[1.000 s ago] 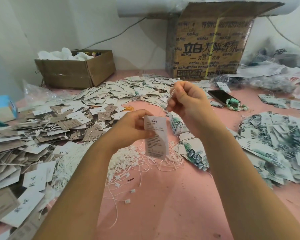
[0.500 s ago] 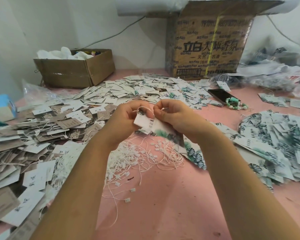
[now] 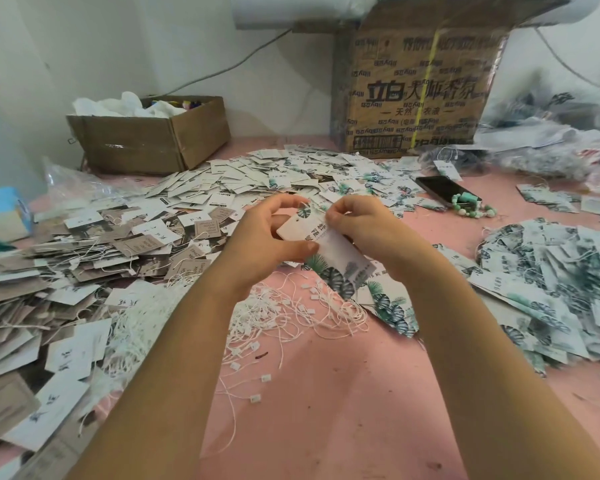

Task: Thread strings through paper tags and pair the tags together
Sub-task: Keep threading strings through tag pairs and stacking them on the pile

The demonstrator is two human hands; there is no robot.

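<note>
Right hand (image 3: pixel 373 233) rejoined left hand (image 3: pixel 262 245) on tags (image 3: pixel 331 252); carton (image 3: pixel 142 147) holds plastic (image 3: pixel 118 106).

above the pink table (image 3: pixel 326 417) the left hand (image 3: pixel 257 244) grips leaf-printed paper tags (image 3: pixel 342 263) under its thumb, and the right hand (image 3: pixel 371 233) pinches their upper edge. loose white strings (image 3: pixel 291 315) lie heaped on the table beneath.
</note>
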